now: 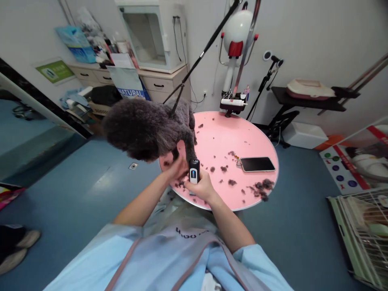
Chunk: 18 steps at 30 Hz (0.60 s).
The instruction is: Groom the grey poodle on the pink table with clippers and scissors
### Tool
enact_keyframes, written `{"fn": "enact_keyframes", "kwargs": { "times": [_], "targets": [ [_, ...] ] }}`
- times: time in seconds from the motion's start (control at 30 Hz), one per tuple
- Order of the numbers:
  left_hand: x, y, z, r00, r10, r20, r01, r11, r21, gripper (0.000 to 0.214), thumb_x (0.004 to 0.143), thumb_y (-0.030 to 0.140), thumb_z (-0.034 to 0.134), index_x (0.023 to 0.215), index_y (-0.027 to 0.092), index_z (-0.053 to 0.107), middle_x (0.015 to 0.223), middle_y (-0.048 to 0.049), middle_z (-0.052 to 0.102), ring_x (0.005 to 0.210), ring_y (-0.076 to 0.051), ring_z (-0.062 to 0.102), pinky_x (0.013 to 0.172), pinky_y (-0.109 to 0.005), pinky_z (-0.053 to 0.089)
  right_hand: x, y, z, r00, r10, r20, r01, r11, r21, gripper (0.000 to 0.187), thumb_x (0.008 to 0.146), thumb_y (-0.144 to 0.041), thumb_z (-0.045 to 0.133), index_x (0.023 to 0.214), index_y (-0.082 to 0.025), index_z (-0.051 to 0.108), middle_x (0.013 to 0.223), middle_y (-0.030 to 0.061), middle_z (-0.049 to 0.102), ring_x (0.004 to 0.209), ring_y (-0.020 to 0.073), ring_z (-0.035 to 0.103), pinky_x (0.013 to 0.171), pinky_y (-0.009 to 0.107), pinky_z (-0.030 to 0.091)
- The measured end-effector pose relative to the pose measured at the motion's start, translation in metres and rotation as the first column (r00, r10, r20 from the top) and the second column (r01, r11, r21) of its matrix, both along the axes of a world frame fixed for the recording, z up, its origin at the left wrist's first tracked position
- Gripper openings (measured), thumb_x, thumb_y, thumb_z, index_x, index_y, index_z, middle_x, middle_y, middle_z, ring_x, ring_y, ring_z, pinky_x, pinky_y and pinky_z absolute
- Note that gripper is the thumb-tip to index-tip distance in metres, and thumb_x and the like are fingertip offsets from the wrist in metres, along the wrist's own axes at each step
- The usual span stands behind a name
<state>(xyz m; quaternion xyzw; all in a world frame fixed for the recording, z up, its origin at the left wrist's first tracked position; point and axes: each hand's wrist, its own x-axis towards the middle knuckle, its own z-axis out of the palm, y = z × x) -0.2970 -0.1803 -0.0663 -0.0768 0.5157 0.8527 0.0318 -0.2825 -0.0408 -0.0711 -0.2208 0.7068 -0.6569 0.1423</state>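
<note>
A dark grey, curly-coated dog (142,125) stands on a round pink grooming table (218,133), its head toward the left. A black strap from above runs down to its body. My right hand (203,186) is wrapped around a black and white hair clipper (194,171) with a small lit display, upright against the lower end of the dog's leg (189,143). Beside it, my left hand (178,166) closes round the dog's paw, which is mostly hidden by the fingers and the clipper.
Clumps of cut hair (263,186) are scattered over the table. A phone (257,164) lies near its right edge. Behind it rise a dryer with a white head (239,26) and a metal pole. A wire cage (363,234) stands at lower right, and a person's shoes (18,250) show at lower left.
</note>
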Motion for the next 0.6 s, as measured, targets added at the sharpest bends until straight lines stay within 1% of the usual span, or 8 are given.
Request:
{"fn": "enact_keyframes", "kwargs": {
  "times": [0.13, 0.23, 0.3, 0.33, 0.4, 0.47, 0.5, 0.6],
  "targets": [
    [0.047, 0.019, -0.010, 0.991, -0.011, 0.131, 0.005, 0.999, 0.046, 0.046, 0.060, 0.045, 0.083, 0.086, 0.010, 0.070, 0.075, -0.0104, 0.069, 0.086, -0.026, 0.067, 0.076, -0.034, 0.052, 0.011, 0.002, -0.010, 0.992, 0.108, -0.067, -0.107, 0.994, 0.015, 0.015, 0.060, -0.023, 0.064, 0.065, -0.020, 0.050, 0.061, -0.0053, 0.050, 0.056, 0.0099, 0.045, 0.051, 0.023, 0.035],
    [0.060, 0.020, -0.007, 0.978, 0.098, 0.182, -0.093, 0.995, -0.036, 0.044, 0.058, 0.042, 0.085, 0.083, 0.008, 0.070, 0.068, -0.0088, 0.068, 0.073, -0.023, 0.066, 0.068, -0.031, 0.051, 0.021, 0.002, -0.017, 0.969, 0.242, 0.042, -0.242, 0.970, -0.010, 0.013, 0.061, -0.022, 0.063, 0.068, -0.020, 0.053, 0.061, -0.0046, 0.052, 0.056, 0.0105, 0.047, 0.050, 0.023, 0.036],
    [0.067, 0.012, -0.005, 0.967, 0.185, 0.173, -0.168, 0.980, -0.106, 0.046, 0.059, 0.045, 0.085, 0.079, 0.008, 0.069, 0.066, -0.0077, 0.067, 0.066, -0.019, 0.064, 0.062, -0.027, 0.049, 0.022, 0.005, -0.020, 0.952, 0.274, 0.135, -0.263, 0.961, -0.090, 0.014, 0.061, -0.023, 0.066, 0.069, -0.020, 0.055, 0.062, -0.0035, 0.054, 0.056, 0.0111, 0.049, 0.052, 0.024, 0.039],
    [0.073, 0.007, -0.004, 0.963, 0.214, 0.167, -0.194, 0.973, -0.125, 0.048, 0.058, 0.049, 0.086, 0.077, 0.008, 0.068, 0.068, -0.0078, 0.068, 0.064, -0.017, 0.064, 0.060, -0.026, 0.048, 0.018, 0.008, -0.021, 0.958, 0.228, 0.175, -0.203, 0.967, -0.151, 0.016, 0.061, -0.025, 0.068, 0.070, -0.019, 0.057, 0.064, -0.0028, 0.056, 0.056, 0.0115, 0.050, 0.053, 0.025, 0.041],
    [0.088, -0.002, -0.003, 0.959, 0.228, 0.170, -0.208, 0.970, -0.125, 0.053, 0.056, 0.054, 0.086, 0.075, 0.009, 0.066, 0.068, -0.0068, 0.067, 0.060, -0.015, 0.062, 0.057, -0.024, 0.047, 0.001, 0.015, -0.020, 0.963, 0.020, 0.270, 0.062, 0.955, -0.291, 0.022, 0.061, -0.032, 0.071, 0.074, -0.020, 0.058, 0.067, -0.0010, 0.060, 0.058, 0.0126, 0.053, 0.054, 0.026, 0.045],
    [0.105, -0.008, 0.000, 0.966, 0.177, 0.191, -0.164, 0.983, -0.082, 0.052, 0.057, 0.054, 0.086, 0.074, 0.010, 0.064, 0.060, -0.0025, 0.061, 0.052, -0.011, 0.056, 0.052, -0.022, 0.044, -0.027, 0.023, -0.012, 0.898, -0.183, 0.401, 0.351, 0.847, -0.399, 0.030, 0.064, -0.045, 0.069, 0.079, -0.020, 0.059, 0.069, 0.0001, 0.062, 0.055, 0.0124, 0.054, 0.048, 0.025, 0.043],
    [0.112, -0.010, 0.002, 0.969, 0.142, 0.202, -0.134, 0.990, -0.048, 0.049, 0.060, 0.052, 0.085, 0.074, 0.010, 0.063, 0.055, 0.0006, 0.056, 0.048, -0.009, 0.051, 0.049, -0.021, 0.042, -0.043, 0.026, -0.006, 0.869, -0.174, 0.463, 0.397, 0.804, -0.443, 0.036, 0.065, -0.052, 0.067, 0.081, -0.021, 0.058, 0.070, 0.0004, 0.063, 0.051, 0.0113, 0.052, 0.042, 0.023, 0.039],
    [0.129, -0.009, 0.008, 0.977, 0.067, 0.203, -0.079, 0.996, 0.051, 0.044, 0.066, 0.047, 0.084, 0.075, 0.010, 0.061, 0.049, 0.0066, 0.041, 0.043, -0.006, 0.040, 0.049, -0.020, 0.039, -0.090, 0.027, 0.020, 0.870, 0.081, 0.486, 0.212, 0.829, -0.517, 0.045, 0.055, -0.049, 0.078, 0.084, -0.021, 0.057, 0.066, -0.0014, 0.064, 0.050, 0.0115, 0.055, 0.045, 0.024, 0.045]
  ]
}}
